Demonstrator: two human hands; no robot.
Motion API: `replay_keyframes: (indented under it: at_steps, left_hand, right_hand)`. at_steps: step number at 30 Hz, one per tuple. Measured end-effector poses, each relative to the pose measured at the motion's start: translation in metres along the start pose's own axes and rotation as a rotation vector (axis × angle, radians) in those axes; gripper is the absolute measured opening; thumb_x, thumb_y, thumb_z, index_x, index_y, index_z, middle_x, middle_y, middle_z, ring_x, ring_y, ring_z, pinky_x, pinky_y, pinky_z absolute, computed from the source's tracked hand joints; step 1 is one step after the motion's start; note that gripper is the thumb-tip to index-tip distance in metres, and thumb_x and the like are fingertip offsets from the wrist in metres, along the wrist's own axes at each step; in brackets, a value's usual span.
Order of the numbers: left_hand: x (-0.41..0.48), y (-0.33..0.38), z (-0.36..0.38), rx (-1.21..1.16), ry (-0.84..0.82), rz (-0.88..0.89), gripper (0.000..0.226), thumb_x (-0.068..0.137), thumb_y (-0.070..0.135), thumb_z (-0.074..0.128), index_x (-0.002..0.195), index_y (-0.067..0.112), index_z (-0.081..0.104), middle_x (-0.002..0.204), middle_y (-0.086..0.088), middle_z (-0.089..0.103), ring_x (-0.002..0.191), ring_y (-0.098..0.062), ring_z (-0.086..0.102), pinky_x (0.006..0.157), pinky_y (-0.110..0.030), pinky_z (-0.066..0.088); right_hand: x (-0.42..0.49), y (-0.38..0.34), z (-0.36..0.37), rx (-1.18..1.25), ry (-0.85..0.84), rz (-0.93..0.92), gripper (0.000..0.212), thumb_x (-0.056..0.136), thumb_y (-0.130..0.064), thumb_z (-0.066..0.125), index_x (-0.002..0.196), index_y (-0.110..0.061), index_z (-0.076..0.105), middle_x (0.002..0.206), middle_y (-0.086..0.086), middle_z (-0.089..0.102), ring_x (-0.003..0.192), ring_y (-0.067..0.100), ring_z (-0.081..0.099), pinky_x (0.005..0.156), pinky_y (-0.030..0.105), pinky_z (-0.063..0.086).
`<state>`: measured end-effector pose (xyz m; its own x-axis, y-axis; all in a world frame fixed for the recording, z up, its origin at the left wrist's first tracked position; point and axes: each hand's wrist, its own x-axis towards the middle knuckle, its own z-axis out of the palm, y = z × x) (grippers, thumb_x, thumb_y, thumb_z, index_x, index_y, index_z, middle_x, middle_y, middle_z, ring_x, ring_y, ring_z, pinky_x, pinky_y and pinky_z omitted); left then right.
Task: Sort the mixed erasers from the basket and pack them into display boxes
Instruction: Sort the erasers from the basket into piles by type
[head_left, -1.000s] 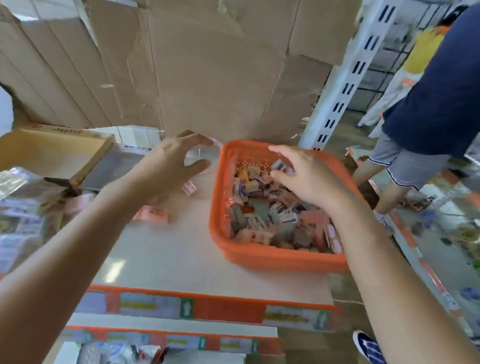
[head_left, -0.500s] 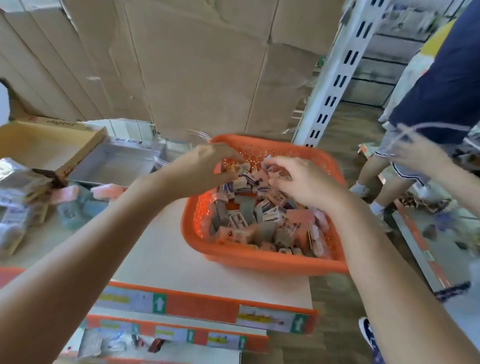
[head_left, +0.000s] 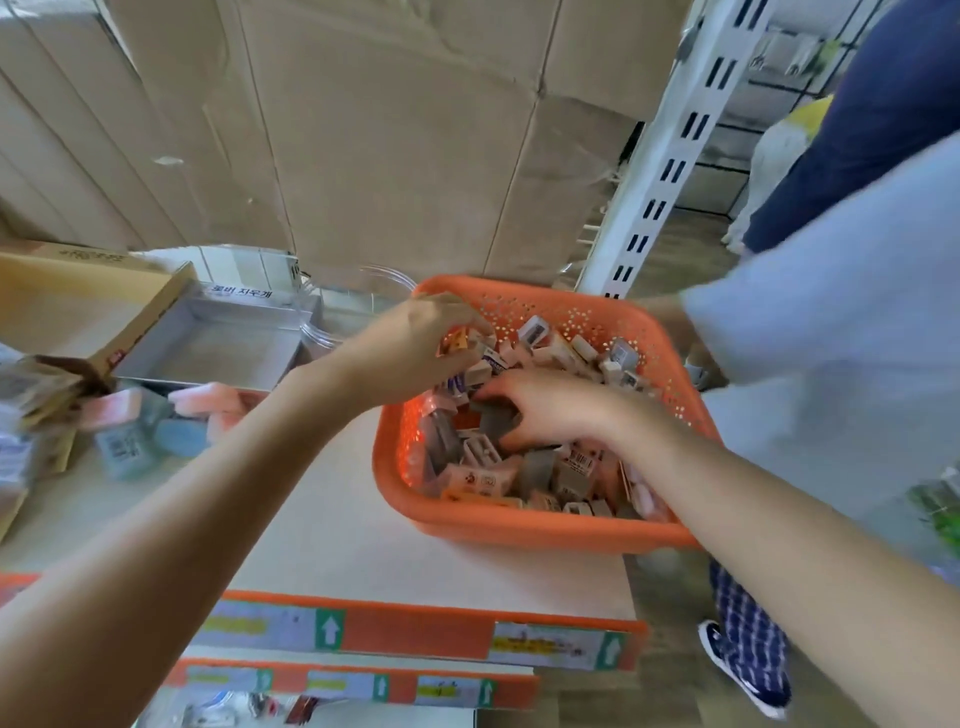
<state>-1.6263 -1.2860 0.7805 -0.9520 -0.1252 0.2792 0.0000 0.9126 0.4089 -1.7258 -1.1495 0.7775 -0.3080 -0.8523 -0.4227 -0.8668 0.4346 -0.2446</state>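
Both hands are down in the orange basket, which sits on the right of the pale shelf top heaped with mixed erasers. This looks like the picking-out step, with the sorting barely started. The left hand curls at the far left corner, thumb and fingertips pinching a small eraser. The right hand is nearer the middle, fingers hooked round a grey eraser. The next move, I'd judge, calls for lifting each piece clear of the pile and carrying it left to the silver display box, which stands open just beyond the basket's left side. 1 risk is dragging neighbours out with it. Loose pink and blue erasers lie in front of that box, beside a cardboard lid, and a clear tub stands behind. An orange price strip edges the shelf. Brown cartons wall the back, a white slotted upright rises at right, and another person stands close by the basket.
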Motion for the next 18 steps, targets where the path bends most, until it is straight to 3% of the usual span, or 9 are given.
replay_keyframes:
  at_steps: [2,5,7,10,12,16,18]
  left_hand:
    - [0.000,-0.001,0.001,-0.005,-0.005,-0.001,0.029,0.090,0.024,0.057,0.118,0.016,0.061,0.115,0.001,0.058,0.100,-0.007,0.048,0.081,-0.015,0.033]
    - [-0.002,-0.002,0.002,0.000,-0.032,-0.008,0.031,0.090,0.027,0.056,0.119,0.020,0.060,0.118,0.004,0.058,0.108,-0.013,0.051,0.092,-0.031,0.042]
    - [-0.003,-0.002,0.002,0.008,-0.029,-0.004,0.031,0.090,0.028,0.056,0.120,0.020,0.060,0.119,0.004,0.058,0.110,-0.012,0.050,0.093,-0.029,0.041]
    - [-0.003,-0.002,0.002,0.016,-0.028,-0.005,0.031,0.091,0.027,0.056,0.120,0.019,0.059,0.118,0.004,0.059,0.108,-0.011,0.049,0.087,-0.021,0.036]
    - [-0.002,-0.001,0.002,0.014,-0.038,-0.013,0.031,0.091,0.027,0.055,0.121,0.020,0.059,0.117,0.004,0.058,0.106,-0.010,0.049,0.085,-0.021,0.036]
    - [-0.002,0.002,0.000,0.018,-0.089,-0.030,0.035,0.091,0.030,0.055,0.124,0.020,0.057,0.122,0.004,0.057,0.109,-0.013,0.051,0.090,-0.027,0.041]
    - [0.001,0.005,-0.002,0.018,-0.133,-0.042,0.036,0.090,0.030,0.055,0.125,0.019,0.056,0.124,0.003,0.056,0.109,-0.013,0.052,0.090,-0.028,0.043]
  right_hand:
    - [0.001,-0.002,0.003,0.013,0.018,-0.017,0.036,0.081,-0.017,0.066,0.116,-0.014,0.059,0.104,0.003,0.064,0.088,0.022,0.060,0.076,0.035,0.050]
    - [0.002,-0.003,0.005,0.024,0.048,-0.033,0.029,0.082,-0.016,0.065,0.110,-0.014,0.060,0.102,0.005,0.064,0.087,0.021,0.059,0.072,0.034,0.048]
    - [0.002,-0.001,0.003,0.015,0.070,-0.016,0.016,0.084,-0.018,0.062,0.099,-0.011,0.061,0.098,0.007,0.062,0.086,0.023,0.056,0.068,0.033,0.044]
    - [-0.001,0.002,-0.001,-0.020,0.111,0.003,0.013,0.087,-0.020,0.063,0.097,-0.013,0.063,0.087,-0.006,0.054,0.081,0.012,0.051,0.061,0.022,0.039]
    - [-0.003,0.007,-0.003,-0.015,0.159,0.002,0.019,0.086,-0.021,0.066,0.103,-0.016,0.063,0.095,-0.005,0.056,0.090,0.014,0.055,0.066,0.024,0.042]
    - [-0.011,0.016,-0.007,0.055,0.231,0.096,0.050,0.089,-0.030,0.062,0.134,-0.013,0.046,0.132,0.008,0.052,0.117,0.022,0.051,0.085,0.030,0.041]
    - [-0.017,0.020,-0.012,0.113,0.283,0.125,0.041,0.091,-0.030,0.058,0.126,-0.011,0.051,0.124,0.008,0.056,0.107,0.023,0.054,0.083,0.031,0.043]
